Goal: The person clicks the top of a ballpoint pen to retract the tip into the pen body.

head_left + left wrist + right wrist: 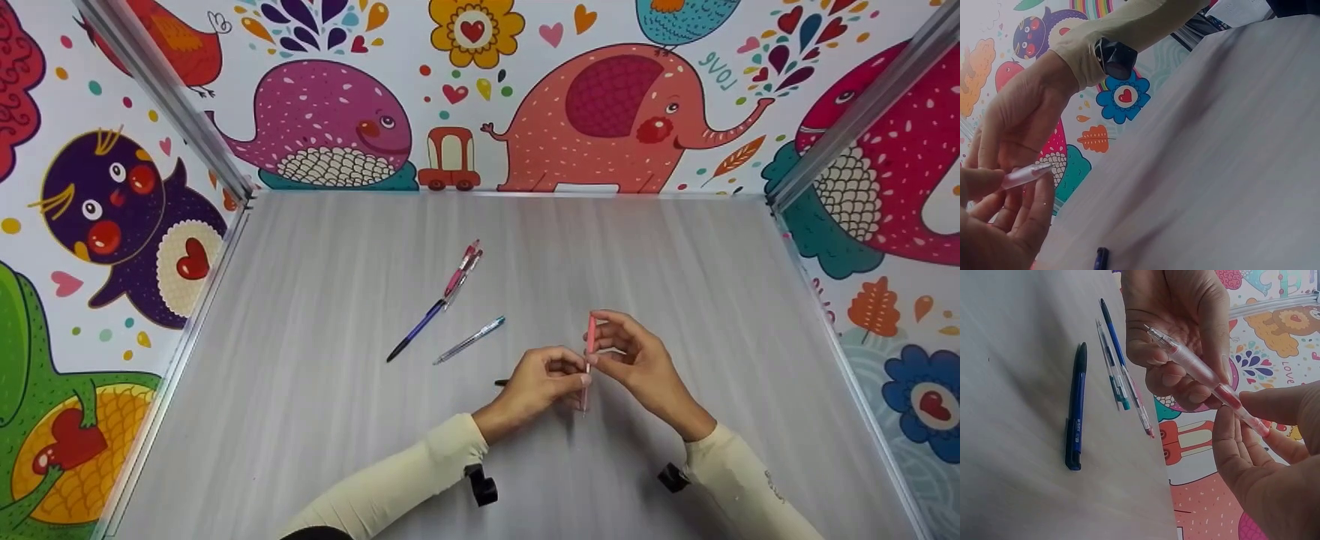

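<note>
Between my two hands is a slim pink pen (592, 334) with a clear ribbed grip and a pointed metal tip. My left hand (536, 381) pinches it near the grip with thumb and fingers. Toward its rear end, my right hand (637, 354) holds it between thumb and fingertips. In the right wrist view the pen (1193, 365) slants, tip at the upper left, above the table. The left wrist view shows its tip end (1027, 174) beyond the left thumb. Beside the left hand lies a dark blue pen (1076, 410), mostly hidden by that hand in the head view.
Left of the hands, a clear pen with a green end (470, 341) lies on the grey table (315, 435). Farther back are a blue pen with a black end (416, 330), a pink pen (459, 274) and a clear one beside it. Cartoon-printed walls (465, 97) bound the table.
</note>
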The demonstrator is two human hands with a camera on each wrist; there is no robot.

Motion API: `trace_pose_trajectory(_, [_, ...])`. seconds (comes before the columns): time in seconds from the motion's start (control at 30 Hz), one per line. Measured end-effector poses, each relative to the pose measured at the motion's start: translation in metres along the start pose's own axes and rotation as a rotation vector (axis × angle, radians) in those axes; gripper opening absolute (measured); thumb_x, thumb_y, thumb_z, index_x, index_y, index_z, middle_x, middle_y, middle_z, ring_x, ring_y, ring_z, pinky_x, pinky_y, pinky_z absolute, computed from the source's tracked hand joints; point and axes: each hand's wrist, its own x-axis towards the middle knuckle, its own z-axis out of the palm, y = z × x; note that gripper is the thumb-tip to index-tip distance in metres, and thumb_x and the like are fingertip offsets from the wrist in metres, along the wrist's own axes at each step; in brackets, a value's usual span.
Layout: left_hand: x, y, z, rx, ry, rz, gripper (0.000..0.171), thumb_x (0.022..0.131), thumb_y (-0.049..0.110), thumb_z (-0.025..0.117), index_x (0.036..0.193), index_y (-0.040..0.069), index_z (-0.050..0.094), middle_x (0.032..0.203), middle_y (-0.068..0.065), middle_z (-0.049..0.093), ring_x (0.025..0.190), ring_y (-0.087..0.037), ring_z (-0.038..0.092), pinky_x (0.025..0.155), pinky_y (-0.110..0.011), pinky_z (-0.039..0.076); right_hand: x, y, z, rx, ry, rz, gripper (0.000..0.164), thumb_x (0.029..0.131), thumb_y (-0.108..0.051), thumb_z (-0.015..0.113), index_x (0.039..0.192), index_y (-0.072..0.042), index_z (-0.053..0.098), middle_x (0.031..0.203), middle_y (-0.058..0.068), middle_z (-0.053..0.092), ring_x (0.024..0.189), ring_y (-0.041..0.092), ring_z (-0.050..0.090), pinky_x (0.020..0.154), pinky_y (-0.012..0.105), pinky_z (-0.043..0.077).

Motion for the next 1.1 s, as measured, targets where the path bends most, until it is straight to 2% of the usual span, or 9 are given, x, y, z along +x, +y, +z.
trace_pose_trajectory(0.17, [-0.003, -0.002, 0.001, -0.027, 0.001, -0.016, 0.016, 0.1, -0.006, 0.073, 0.111, -0.016, 0.067, 0.092, -0.002, 0.073, 0.076, -0.018, 0.075, 0.071, -0.036, 0.066, -0.002, 0.0, 0.002, -0.007, 0.0, -0.009, 0.058, 0.096, 0.007, 0.08, 0.149, -0.002, 0.061, 0.118, 0.017, 0.074, 0.108, 0.026, 0.073, 0.091, 0.033, 0.063])
trace_pose_trajectory(0.37, [-0.006, -0.003, 0.001, -0.001, 0.01, -0.012, 0.019, 0.1, -0.007, 0.073, 0.114, -0.019, 0.066, 0.092, -0.002, 0.073, 0.078, -0.016, 0.075, 0.074, -0.039, 0.067, -0.005, 0.0, 0.003, -0.005, -0.004, -0.007, 0.058, 0.096, 0.005, 0.081, 0.149, -0.004, 0.062, 0.119, 0.016, 0.074, 0.112, 0.028, 0.072, 0.094, 0.033, 0.062])
trace_pose_trajectory(0.6, [-0.011, -0.004, 0.003, 0.001, 0.021, -0.009, 0.016, 0.1, -0.007, 0.074, 0.112, -0.015, 0.069, 0.092, -0.002, 0.073, 0.077, -0.016, 0.075, 0.07, -0.033, 0.066, -0.008, -0.001, 0.004, 0.001, -0.015, -0.009, 0.057, 0.096, 0.005, 0.081, 0.15, -0.004, 0.061, 0.12, 0.017, 0.074, 0.112, 0.025, 0.072, 0.095, 0.031, 0.061])
trace_pose_trajectory(0.8, [-0.014, -0.005, 0.004, -0.015, 0.026, -0.019, 0.014, 0.099, -0.007, 0.074, 0.111, -0.013, 0.07, 0.093, -0.002, 0.074, 0.078, -0.016, 0.075, 0.07, -0.032, 0.065, -0.011, -0.001, 0.005, 0.004, -0.021, -0.009, 0.057, 0.097, 0.005, 0.08, 0.15, -0.004, 0.061, 0.121, 0.017, 0.074, 0.113, 0.032, 0.072, 0.095, 0.031, 0.061])
trace_pose_trajectory(0.97, [-0.015, -0.006, 0.004, -0.021, 0.028, -0.018, 0.017, 0.098, -0.006, 0.075, 0.111, -0.015, 0.069, 0.091, -0.002, 0.073, 0.077, -0.016, 0.075, 0.069, -0.032, 0.065, -0.011, -0.001, 0.007, 0.008, -0.014, -0.023, 0.056, 0.096, 0.008, 0.08, 0.148, -0.001, 0.062, 0.118, 0.019, 0.073, 0.11, 0.024, 0.072, 0.094, 0.03, 0.061])
trace_pose_trajectory(1.1, [-0.015, -0.007, 0.005, -0.016, 0.031, -0.008, 0.02, 0.097, -0.005, 0.076, 0.111, -0.017, 0.068, 0.091, -0.002, 0.073, 0.077, -0.014, 0.075, 0.069, -0.032, 0.065, -0.011, 0.0, 0.007, 0.008, -0.01, -0.033, 0.055, 0.095, 0.009, 0.08, 0.147, 0.001, 0.062, 0.117, 0.022, 0.073, 0.109, 0.024, 0.073, 0.092, 0.029, 0.061])
